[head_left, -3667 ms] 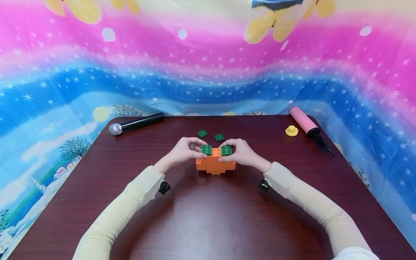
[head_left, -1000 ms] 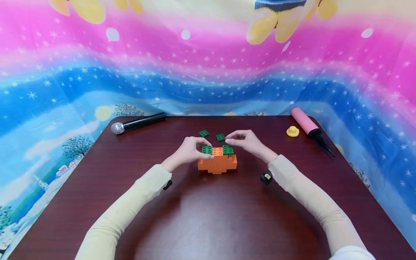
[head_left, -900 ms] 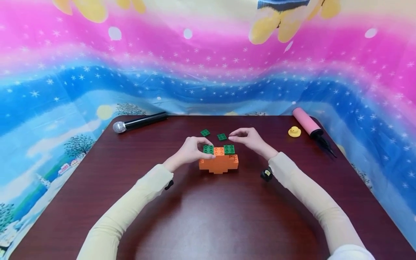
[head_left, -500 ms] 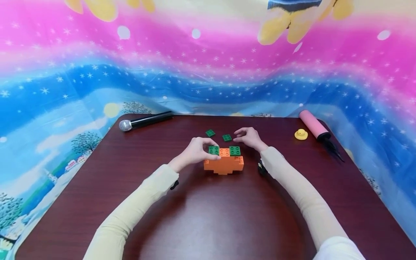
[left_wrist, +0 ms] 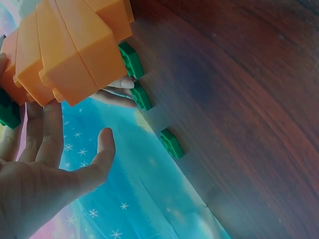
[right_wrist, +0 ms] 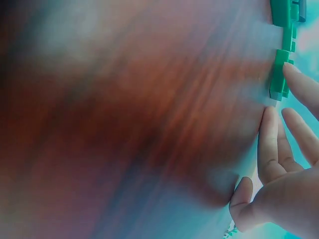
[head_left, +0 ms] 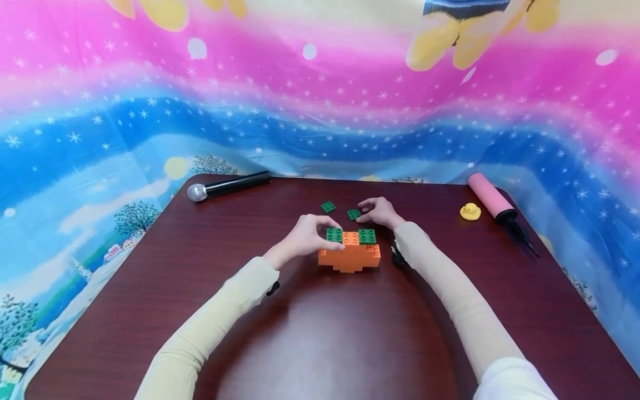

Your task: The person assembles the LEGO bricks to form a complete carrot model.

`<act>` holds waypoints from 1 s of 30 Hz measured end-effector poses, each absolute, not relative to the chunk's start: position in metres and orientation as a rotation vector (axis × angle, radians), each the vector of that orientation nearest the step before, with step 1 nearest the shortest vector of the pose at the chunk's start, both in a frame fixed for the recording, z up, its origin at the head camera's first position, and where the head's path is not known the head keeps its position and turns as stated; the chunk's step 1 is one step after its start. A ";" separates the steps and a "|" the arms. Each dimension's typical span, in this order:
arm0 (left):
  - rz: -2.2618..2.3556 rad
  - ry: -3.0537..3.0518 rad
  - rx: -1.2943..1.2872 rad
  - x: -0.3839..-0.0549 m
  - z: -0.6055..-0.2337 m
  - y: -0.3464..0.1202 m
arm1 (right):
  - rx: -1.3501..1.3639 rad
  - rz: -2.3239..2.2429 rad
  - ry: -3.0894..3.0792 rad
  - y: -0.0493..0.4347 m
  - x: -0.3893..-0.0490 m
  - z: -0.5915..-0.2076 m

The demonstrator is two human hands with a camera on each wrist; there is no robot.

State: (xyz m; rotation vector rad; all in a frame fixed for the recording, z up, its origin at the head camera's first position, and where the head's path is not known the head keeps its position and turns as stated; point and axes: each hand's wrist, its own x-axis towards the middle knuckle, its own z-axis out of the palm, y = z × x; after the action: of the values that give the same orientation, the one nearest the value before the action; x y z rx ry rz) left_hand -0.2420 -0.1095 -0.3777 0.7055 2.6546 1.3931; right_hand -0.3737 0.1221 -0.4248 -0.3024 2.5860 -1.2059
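Note:
My left hand [head_left: 306, 233] grips the left end of an orange toy-block build [head_left: 350, 259], thumb across the front and fingers behind. A green brick [head_left: 334, 234] sits on top by that hand, and another green brick [head_left: 367, 236] on the right; orange studs show between them. Behind the build, my right hand [head_left: 382, 213] has its fingertips right at the edge of a small green plate [head_left: 353, 214] lying on the table. In the right wrist view one fingertip overlaps the green plate [right_wrist: 279, 77], the other fingers spread loosely. A second green plate [head_left: 328, 206] lies farther left.
A black microphone [head_left: 230, 185] lies at the back left of the dark wooden table [head_left: 320, 344]. Toward the back right are a yellow rubber duck [head_left: 470, 211] and a pink hand pump [head_left: 492, 197]. A patterned curtain [head_left: 320, 139] hangs behind the table.
My right hand has left the right end of the build and moved back to the nearer green plate. My left hand still holds the build. The whole view has shifted slightly.

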 end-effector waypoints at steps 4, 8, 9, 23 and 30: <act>1.400 2.653 0.709 -0.241 -0.378 -0.109 | -0.321 -1.169 2.600 0.120 -0.377 -0.425; 1.378 2.670 0.704 -0.243 -0.379 -0.109 | -0.341 -1.147 2.601 0.119 -0.380 -0.425; 1.375 2.672 0.701 -0.243 -0.379 -0.110 | -0.348 -1.137 2.598 0.118 -0.380 -0.425; 1.358 2.677 0.697 -0.242 -0.379 -0.109 | -0.322 -1.086 2.644 0.124 -0.380 -0.426; 1.355 2.690 0.697 -0.243 -0.379 -0.109 | -0.337 -1.157 2.705 0.133 -0.371 -0.423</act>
State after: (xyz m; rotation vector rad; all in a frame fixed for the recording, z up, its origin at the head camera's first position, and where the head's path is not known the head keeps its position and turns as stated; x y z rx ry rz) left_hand -0.2431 -0.1094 -0.3786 0.6974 2.6902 1.3550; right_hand -0.3706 0.1331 -0.4226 -0.3371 2.7047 -1.1573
